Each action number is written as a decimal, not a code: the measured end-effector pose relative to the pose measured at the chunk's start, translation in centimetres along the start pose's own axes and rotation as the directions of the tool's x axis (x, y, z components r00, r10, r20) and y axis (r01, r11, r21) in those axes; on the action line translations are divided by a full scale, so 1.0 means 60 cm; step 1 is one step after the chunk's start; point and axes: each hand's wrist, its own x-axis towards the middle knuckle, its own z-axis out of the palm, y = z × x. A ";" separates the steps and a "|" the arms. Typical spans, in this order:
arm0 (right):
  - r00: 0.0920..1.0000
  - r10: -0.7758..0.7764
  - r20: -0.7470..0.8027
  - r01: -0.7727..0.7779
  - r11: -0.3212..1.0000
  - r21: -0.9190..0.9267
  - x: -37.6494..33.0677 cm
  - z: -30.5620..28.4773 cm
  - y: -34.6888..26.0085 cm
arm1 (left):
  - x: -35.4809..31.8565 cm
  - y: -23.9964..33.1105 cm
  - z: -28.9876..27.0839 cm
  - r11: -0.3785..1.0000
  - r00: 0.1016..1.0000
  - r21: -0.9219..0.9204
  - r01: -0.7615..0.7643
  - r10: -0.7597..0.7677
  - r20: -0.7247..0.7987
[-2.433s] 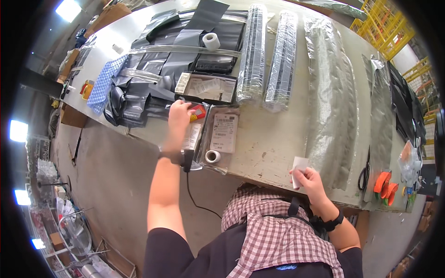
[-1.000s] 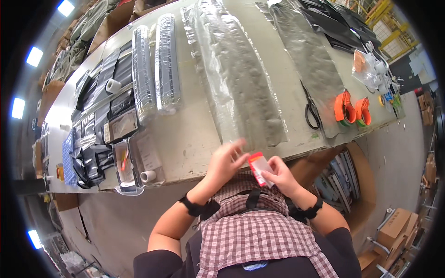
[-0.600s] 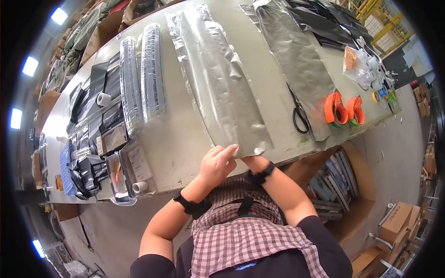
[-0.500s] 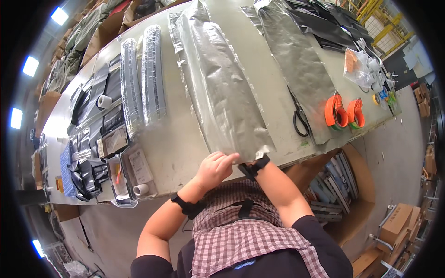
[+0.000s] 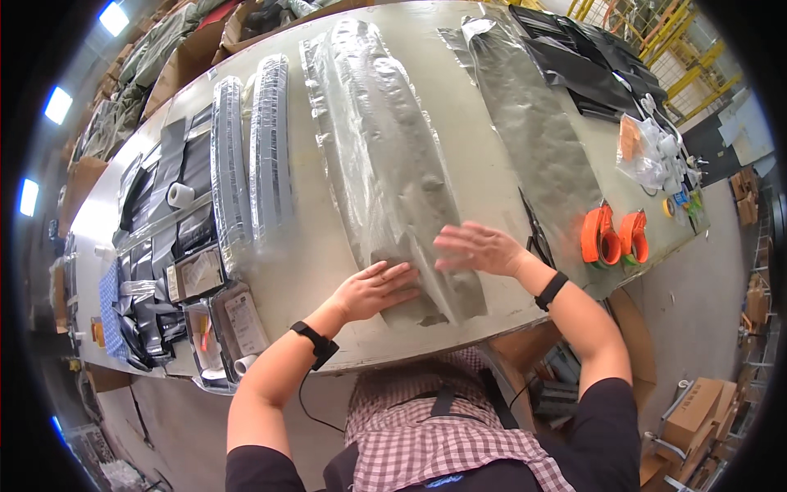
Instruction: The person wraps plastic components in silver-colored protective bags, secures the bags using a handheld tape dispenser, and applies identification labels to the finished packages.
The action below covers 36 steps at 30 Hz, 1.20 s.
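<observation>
A long silvery-grey sheet (image 5: 385,156), folded lengthwise and wrinkled, lies down the middle of the table with its near end close to the front edge. My left hand (image 5: 375,292) rests flat on the left side of that near end, fingers stretched to the right. Just across from it my right hand (image 5: 479,248) is over the sheet's right side, fingers extended and slightly blurred; whether it touches the sheet I cannot tell. Neither hand grips anything. To the right lies a second grey sheet (image 5: 537,131), with black-handled scissors (image 5: 537,238) beside its near part.
Two orange tape dispensers (image 5: 600,236) stand near the right front edge. Two clear-wrapped grey strips (image 5: 269,148) lie left of the sheet. Farther left are a grey bin (image 5: 239,316), a white roll (image 5: 180,195) and black packages (image 5: 152,303). Black sheets (image 5: 586,70) are piled far right.
Both hands have moved from the sheet's near edge up onto it, the right one away from my body and rightward. The pinching fingers have opened out, and the near end now lies flatter.
</observation>
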 end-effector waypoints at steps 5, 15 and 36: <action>0.998 0.059 0.033 -0.065 0.723 0.688 -0.006 0.025 0.014 | 0.000 -0.035 -0.074 0.563 0.925 -0.751 0.346 -0.337 0.174; 0.247 0.953 0.175 -0.869 0.138 0.474 0.140 0.154 -0.020 | 0.046 -0.089 0.043 0.094 0.292 -0.737 0.669 -0.946 0.144; -0.210 0.937 0.280 -0.958 -0.141 -0.249 -0.336 -0.095 0.138 | 0.303 0.096 -0.059 0.885 0.776 -0.095 -0.455 0.447 0.445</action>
